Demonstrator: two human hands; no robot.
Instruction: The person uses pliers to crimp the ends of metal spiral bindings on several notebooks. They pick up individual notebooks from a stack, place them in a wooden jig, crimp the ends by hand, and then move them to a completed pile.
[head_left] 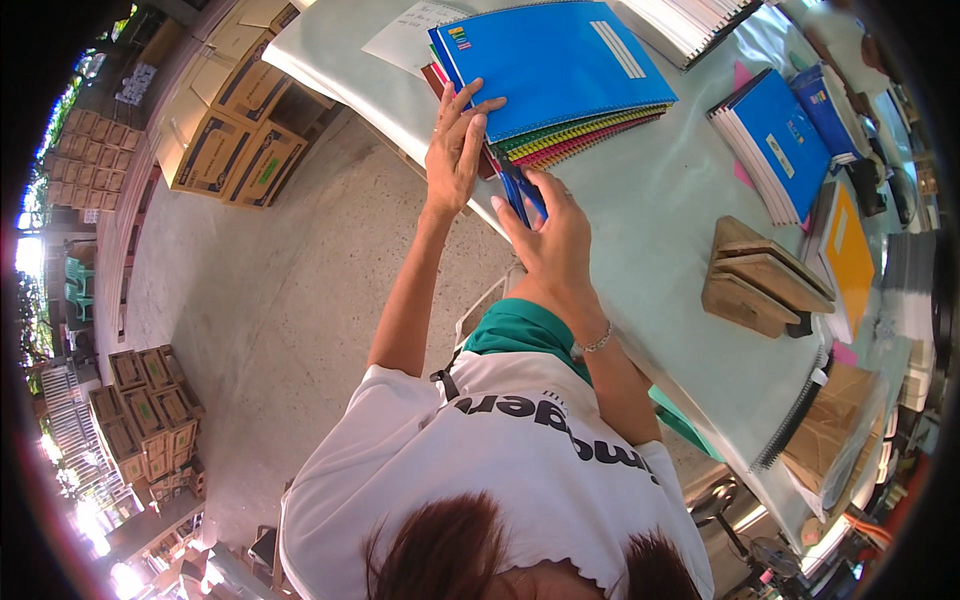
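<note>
A stack of spiral-bound notebooks (575, 70) lies at the table's far edge, a blue cover on top and green, yellow and red coils showing below. My left hand (458, 150) rests on the stack's near left corner, fingers apart on the blue cover. In my right hand (552, 225) are blue-handled pliers (518, 190), their dark jaws up against the coil end at that corner. Their tips are partly hidden, so I cannot tell whether they bite on a coil.
On the right of the white-covered table (640, 250) are more blue notebooks (775, 150), a wooden holder (765, 275), a yellow notebook (845, 260) and a black coil (795, 410). A handwritten paper (405, 40) lies beyond my left hand. Cardboard boxes (245, 130) stand on the floor at left.
</note>
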